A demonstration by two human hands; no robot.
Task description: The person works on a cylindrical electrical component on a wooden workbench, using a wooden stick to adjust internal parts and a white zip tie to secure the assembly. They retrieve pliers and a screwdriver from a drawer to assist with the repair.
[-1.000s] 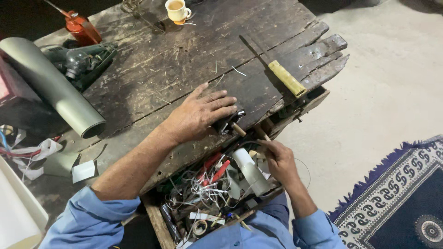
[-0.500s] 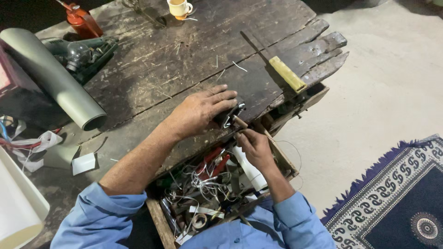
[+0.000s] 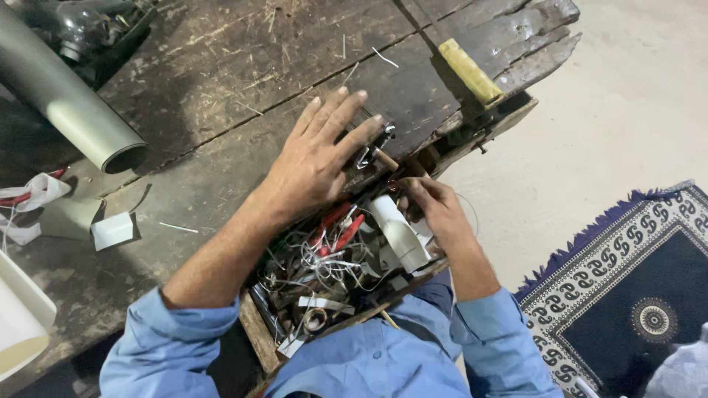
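My left hand [image 3: 318,158] lies flat on the worn wooden table [image 3: 221,81], fingers spread, with the fingertips over a small metal tool [image 3: 371,151] at the table's front edge. My right hand [image 3: 435,210] reaches into the open wooden drawer [image 3: 259,333] under the table. Its fingers are pinched around something small and dark at the drawer's right end; what it is I cannot tell. The drawer is crammed with white wires, red-handled pliers [image 3: 338,228] and a curled white strip [image 3: 394,230].
A grey pipe [image 3: 70,103] lies at the table's left. A yellow-handled tool [image 3: 470,70] rests near the right corner. Scraps of white paper [image 3: 112,230] sit at the left. A patterned dark rug [image 3: 630,295] covers the floor at the right.
The view has drawn closer and tilted down. My right hand moved up the drawer toward its right end. My left hand stayed on the table.
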